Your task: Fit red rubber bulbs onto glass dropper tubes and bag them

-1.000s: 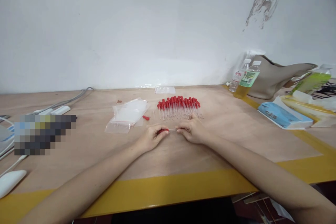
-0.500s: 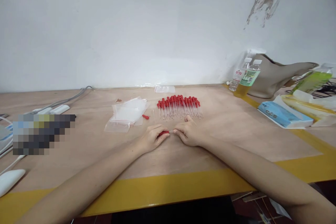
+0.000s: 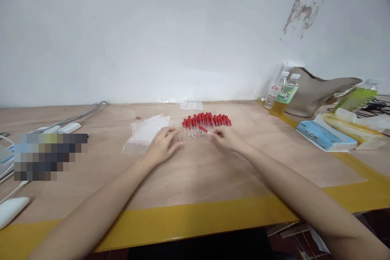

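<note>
A row of several glass droppers with red rubber bulbs point(image 3: 207, 124) lies on the wooden table point(image 3: 195, 174) near the wall. My right hand point(image 3: 224, 140) holds one red-bulbed dropper point(image 3: 203, 129) over the near edge of that row. My left hand point(image 3: 163, 146) has its fingers spread and reaches over the table beside a pile of clear zip bags point(image 3: 146, 132). Whether it touches anything there I cannot tell.
A small clear bag point(image 3: 191, 105) lies behind the row. Cables and white adapters point(image 3: 65, 126) sit at the left, a white object point(image 3: 12, 210) at the near left. Two bottles point(image 3: 282, 93), a beige bag point(image 3: 317, 93) and a blue packet point(image 3: 324, 136) stand at the right.
Both hands held one dropper between them near the table's middle. Now they have separated: the right hand carried the dropper forward to the row, and the left hand moved toward the zip bags.
</note>
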`<control>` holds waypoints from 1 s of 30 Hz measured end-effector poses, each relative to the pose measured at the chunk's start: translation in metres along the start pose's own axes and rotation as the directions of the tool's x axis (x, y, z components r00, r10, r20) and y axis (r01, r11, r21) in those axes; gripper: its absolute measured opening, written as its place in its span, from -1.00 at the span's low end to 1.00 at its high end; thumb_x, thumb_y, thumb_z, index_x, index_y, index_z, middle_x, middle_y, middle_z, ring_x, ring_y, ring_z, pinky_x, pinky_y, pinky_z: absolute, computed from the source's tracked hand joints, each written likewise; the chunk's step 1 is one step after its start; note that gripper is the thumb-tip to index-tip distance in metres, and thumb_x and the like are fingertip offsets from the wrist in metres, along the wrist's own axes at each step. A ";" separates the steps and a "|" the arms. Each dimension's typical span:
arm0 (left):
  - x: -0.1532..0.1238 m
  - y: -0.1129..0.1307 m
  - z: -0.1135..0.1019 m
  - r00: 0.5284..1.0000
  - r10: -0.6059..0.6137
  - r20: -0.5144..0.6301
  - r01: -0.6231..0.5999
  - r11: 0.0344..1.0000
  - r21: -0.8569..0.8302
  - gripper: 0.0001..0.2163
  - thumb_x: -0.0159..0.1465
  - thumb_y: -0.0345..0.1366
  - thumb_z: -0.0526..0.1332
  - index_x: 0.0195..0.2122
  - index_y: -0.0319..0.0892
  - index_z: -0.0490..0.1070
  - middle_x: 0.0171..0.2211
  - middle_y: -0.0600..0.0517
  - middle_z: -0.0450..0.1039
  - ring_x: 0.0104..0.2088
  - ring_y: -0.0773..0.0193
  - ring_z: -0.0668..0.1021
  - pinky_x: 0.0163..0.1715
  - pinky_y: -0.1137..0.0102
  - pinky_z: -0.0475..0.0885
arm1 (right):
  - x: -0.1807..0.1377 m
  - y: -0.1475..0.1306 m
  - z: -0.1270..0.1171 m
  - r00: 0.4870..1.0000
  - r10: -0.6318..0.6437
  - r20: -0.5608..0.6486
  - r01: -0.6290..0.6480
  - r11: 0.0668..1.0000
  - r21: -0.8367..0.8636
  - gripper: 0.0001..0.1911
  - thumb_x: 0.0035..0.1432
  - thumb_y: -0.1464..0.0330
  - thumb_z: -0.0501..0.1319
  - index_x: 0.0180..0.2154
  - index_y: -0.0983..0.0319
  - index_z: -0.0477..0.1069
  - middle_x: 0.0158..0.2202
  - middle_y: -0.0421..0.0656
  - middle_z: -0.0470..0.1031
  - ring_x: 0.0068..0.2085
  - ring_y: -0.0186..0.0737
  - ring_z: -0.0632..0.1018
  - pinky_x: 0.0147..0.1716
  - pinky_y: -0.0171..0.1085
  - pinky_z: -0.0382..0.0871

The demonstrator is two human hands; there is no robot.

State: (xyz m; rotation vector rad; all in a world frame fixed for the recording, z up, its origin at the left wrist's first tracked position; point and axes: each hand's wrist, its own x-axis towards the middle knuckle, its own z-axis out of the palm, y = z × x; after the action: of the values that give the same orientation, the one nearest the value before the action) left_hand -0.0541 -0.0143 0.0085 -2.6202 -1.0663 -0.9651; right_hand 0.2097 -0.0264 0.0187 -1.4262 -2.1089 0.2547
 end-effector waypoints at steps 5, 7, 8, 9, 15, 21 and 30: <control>-0.008 -0.038 0.004 0.971 -0.238 -0.015 0.239 0.969 0.057 -0.74 0.19 -0.19 0.06 -0.22 -0.22 0.39 -0.26 -0.07 0.28 -0.21 0.16 0.37 -0.16 0.29 0.30 | 0.034 0.038 -0.006 0.895 0.367 -0.254 -0.377 0.926 0.009 -0.81 -0.01 0.31 0.11 -0.50 0.28 0.43 -0.52 -0.15 0.46 -0.45 -0.30 0.45 -0.45 -0.39 0.21; -0.011 -0.043 0.007 0.962 -0.273 0.000 0.273 0.961 0.032 -0.72 0.16 -0.15 0.09 -0.20 -0.21 0.38 -0.26 -0.05 0.26 -0.21 0.18 0.38 -0.16 0.31 0.30 | 0.044 0.046 -0.001 0.870 0.403 -0.284 -0.421 0.907 -0.004 -0.81 -0.02 0.35 0.10 -0.49 0.29 0.44 -0.48 -0.12 0.48 -0.40 -0.28 0.46 -0.41 -0.38 0.23; -0.012 -0.044 0.008 0.959 -0.285 0.008 0.284 0.958 0.021 -0.71 0.15 -0.14 0.10 -0.19 -0.20 0.37 -0.27 -0.04 0.26 -0.22 0.19 0.38 -0.17 0.32 0.31 | 0.049 0.049 0.003 0.865 0.409 -0.291 -0.430 0.903 -0.010 -0.81 -0.01 0.35 0.10 -0.49 0.29 0.44 -0.46 -0.10 0.48 -0.38 -0.26 0.47 -0.39 -0.37 0.23; -0.013 -0.044 0.008 0.956 -0.294 0.019 0.294 0.956 0.010 -0.71 0.14 -0.13 0.10 -0.19 -0.18 0.38 -0.27 -0.02 0.26 -0.22 0.20 0.38 -0.18 0.34 0.31 | 0.052 0.051 0.007 0.861 0.414 -0.295 -0.437 0.899 -0.016 -0.81 -0.01 0.35 0.10 -0.49 0.29 0.44 -0.45 -0.09 0.48 -0.37 -0.25 0.47 -0.37 -0.36 0.23; -0.012 -0.041 0.008 0.938 -0.326 0.118 0.331 0.943 -0.025 -0.77 0.17 -0.16 0.08 -0.25 -0.11 0.43 -0.32 0.02 0.28 -0.32 0.26 0.41 -0.25 0.38 0.31 | 0.056 0.049 0.019 0.853 0.419 -0.309 -0.458 0.887 -0.061 -0.77 0.01 0.27 0.10 -0.47 0.27 0.42 -0.38 -0.06 0.47 -0.31 -0.19 0.46 -0.33 -0.31 0.24; -0.009 -0.039 0.007 0.932 -0.326 0.156 0.335 0.942 -0.029 -0.75 0.19 -0.15 0.04 -0.25 -0.11 0.43 -0.32 0.01 0.30 -0.31 0.25 0.41 -0.25 0.37 0.31 | 0.049 -0.008 0.030 0.949 0.202 -0.243 -0.257 0.941 -0.222 -0.75 0.11 0.24 -0.01 -0.32 0.20 0.37 -0.27 -0.10 0.44 -0.26 -0.20 0.44 -0.30 -0.27 0.24; -0.010 -0.034 0.006 0.960 -0.255 0.115 0.260 0.965 -0.033 -0.74 0.13 -0.08 0.09 -0.34 -0.17 0.37 -0.35 0.01 0.29 -0.33 0.25 0.40 -0.30 0.37 0.32 | 0.061 -0.092 0.080 0.999 0.025 0.040 -0.014 0.969 -0.248 -0.74 0.09 0.30 0.09 -0.32 0.40 0.38 -0.37 0.05 0.44 -0.32 -0.12 0.46 -0.41 -0.23 0.25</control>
State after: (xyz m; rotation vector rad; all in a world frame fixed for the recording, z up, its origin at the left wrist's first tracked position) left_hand -0.0794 0.0068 -0.0052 -2.6454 -1.4586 -0.9124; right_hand 0.0761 0.0031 0.0172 -1.5962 -2.2241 0.0285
